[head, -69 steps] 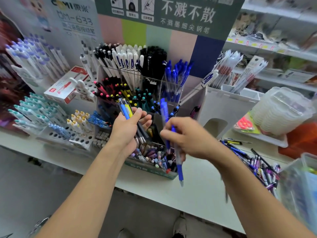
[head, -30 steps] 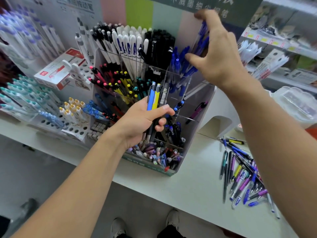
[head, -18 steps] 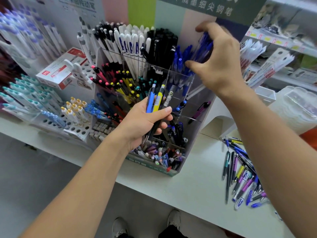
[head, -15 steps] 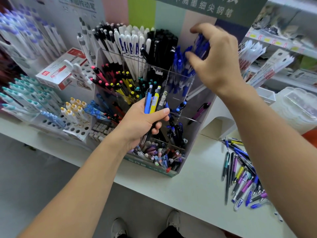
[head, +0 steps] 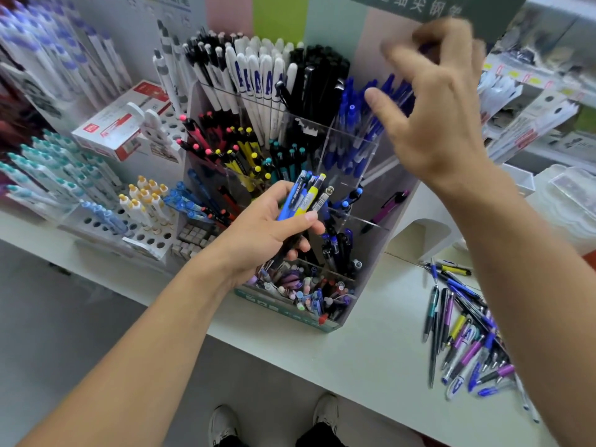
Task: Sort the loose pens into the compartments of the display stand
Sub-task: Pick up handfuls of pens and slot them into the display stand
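The left hand [head: 271, 227] is clutching a pen bundle [head: 306, 198] while the blurred, loosely spread right hand [head: 432, 101] is risking knocking the blue pens [head: 354, 124] askew.

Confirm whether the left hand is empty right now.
No, the left hand grips a bundle of pens, blue and yellow among them.

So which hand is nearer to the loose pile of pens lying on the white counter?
Right. The right hand is raised at the blue pens, its forearm passing over the pile; the left hand holds a bundle of pens further left.
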